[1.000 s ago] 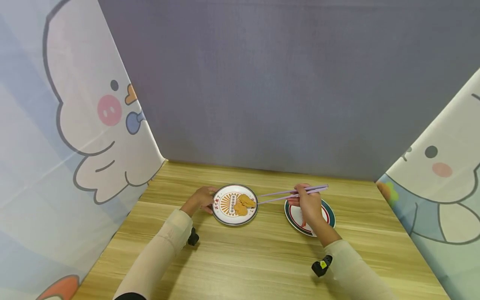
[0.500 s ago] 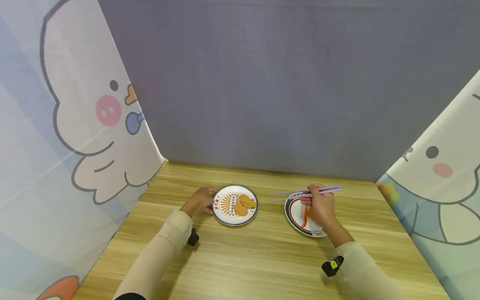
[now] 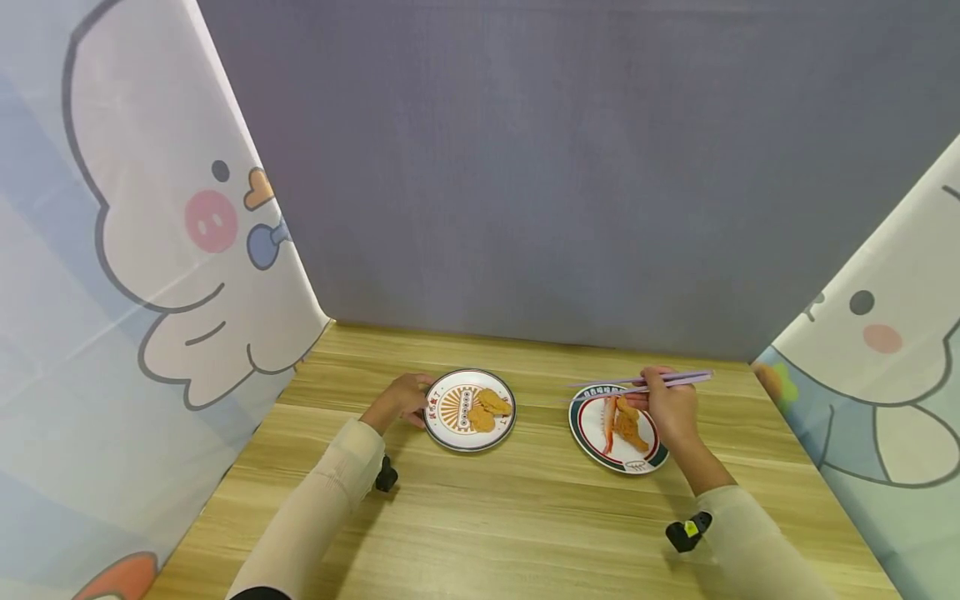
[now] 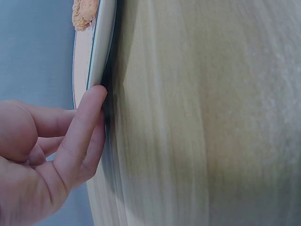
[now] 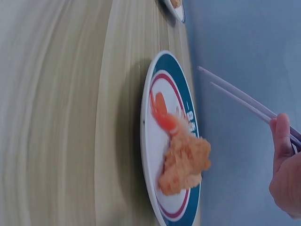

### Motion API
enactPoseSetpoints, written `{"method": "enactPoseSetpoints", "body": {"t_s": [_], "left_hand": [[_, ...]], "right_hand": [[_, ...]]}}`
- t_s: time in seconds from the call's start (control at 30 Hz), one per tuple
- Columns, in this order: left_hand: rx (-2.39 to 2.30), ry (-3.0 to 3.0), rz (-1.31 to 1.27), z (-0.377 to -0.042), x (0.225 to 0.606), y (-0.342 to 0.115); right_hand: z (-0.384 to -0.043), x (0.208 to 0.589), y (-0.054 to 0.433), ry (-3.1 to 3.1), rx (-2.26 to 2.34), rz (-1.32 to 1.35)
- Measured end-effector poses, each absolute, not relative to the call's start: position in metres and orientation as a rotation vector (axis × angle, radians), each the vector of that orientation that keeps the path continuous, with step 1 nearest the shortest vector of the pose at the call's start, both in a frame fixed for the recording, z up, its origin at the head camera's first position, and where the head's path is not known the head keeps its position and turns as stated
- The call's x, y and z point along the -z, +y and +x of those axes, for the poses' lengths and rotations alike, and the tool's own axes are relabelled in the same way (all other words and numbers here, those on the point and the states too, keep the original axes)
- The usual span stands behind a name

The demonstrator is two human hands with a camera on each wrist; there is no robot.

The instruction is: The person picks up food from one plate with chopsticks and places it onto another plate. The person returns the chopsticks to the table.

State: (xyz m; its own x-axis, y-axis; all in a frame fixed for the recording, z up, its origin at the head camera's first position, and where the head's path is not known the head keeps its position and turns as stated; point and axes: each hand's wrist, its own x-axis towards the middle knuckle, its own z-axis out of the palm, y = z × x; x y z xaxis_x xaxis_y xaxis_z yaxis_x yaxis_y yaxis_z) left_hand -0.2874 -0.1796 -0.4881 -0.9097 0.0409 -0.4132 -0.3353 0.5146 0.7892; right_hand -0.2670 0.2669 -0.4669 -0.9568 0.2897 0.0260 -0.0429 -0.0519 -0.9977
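Note:
At the centre of the head view lies a white plate (image 3: 450, 436) with an orange sunburst print, bearing pieces of fried chicken (image 3: 482, 419). My left hand (image 3: 405, 397) holds this plate's left rim, thumb tip against the near edge in the left wrist view. To the right, a green-rimmed plate (image 3: 578, 427) carries a fried chicken piece (image 3: 628, 431) and a red-and-white shrimp (image 3: 609, 427). Over that plate's far right edge, my right hand (image 3: 671, 410) grips a pair of purple chopsticks (image 5: 244, 101). Their tips stand apart, with nothing between them, above the food.
A wood-grain table (image 3: 480, 525) bears both plates, with a gap between them. Behind it rises a grey cloth wall (image 3: 495, 183). Cartoon-printed panels (image 3: 187, 250) close off the left and right sides. Each wrist wears a small black camera.
My right hand has moved right with the chopsticks, away from the left plate, uncovering the shrimp and chicken on the green-rimmed plate. My left hand and its plate stay put.

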Motion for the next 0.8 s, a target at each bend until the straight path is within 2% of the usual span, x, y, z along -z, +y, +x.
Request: {"method": "enactPoseSetpoints", "body": {"t_s": [0.8], "left_hand": [[-1.329, 2.396, -0.25, -0.288, 0.488, -0.18]], "right_hand": [[-0.262, 0.449, 0.31, -2.219, -1.727, -0.175]]}}
